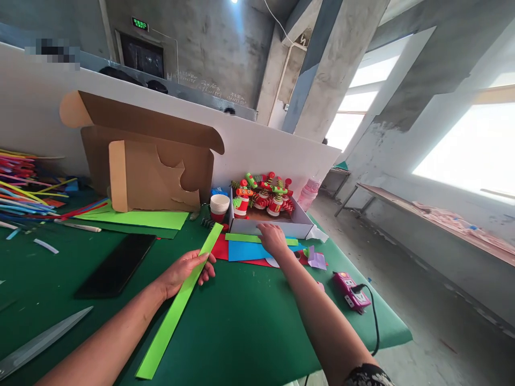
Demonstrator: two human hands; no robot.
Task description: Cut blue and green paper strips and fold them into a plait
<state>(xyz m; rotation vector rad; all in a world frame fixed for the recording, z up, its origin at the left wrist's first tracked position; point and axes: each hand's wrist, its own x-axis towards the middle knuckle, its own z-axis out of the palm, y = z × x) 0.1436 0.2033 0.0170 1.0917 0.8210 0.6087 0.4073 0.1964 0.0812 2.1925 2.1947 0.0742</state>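
Observation:
My left hand (189, 272) is closed around a long bright green paper strip (177, 308), which slants from the table's front toward the back. Farther back, my right hand (274, 239) is at the front wall of a white cardboard box (257, 229), over a second green strip (241, 238). Its fingers are bent and partly hidden, so I cannot tell whether they grip anything. Under that strip lie blue paper (245, 251) and red paper (219, 247). Inside the box stand several red-and-white paper cup figures (276, 206) with folded paper limbs.
White cups (219, 203) are stacked left of the box. An open brown carton (161, 177), a black phone (117, 266), scissors (46, 339) and colourful pipe-cleaner-like sticks (24, 198) lie leftward. A purple power device (351, 292) with a black cable is near the right edge.

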